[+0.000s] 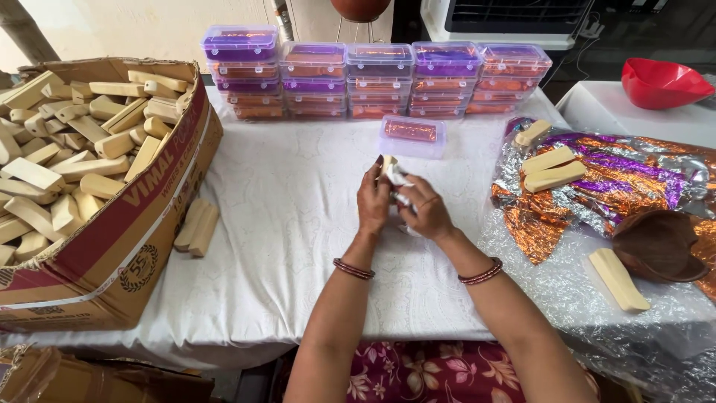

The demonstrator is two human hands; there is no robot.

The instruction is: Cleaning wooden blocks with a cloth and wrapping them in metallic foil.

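My left hand and my right hand meet over the middle of the white table cloth. Together they hold a pale cream bar partly covered by a silvery wrapper; only the bar's top end shows above my fingers. Just beyond my hands lies a single clear plastic box with a purple lid and an orange wrapped piece inside. Each wrist wears dark red bangles.
A large open cardboard box full of cream bars stands at the left, two loose bars beside it. Stacked filled plastic boxes line the back. Foil wrappers, several bars and a brown bowl lie right; a red bowl sits far right.
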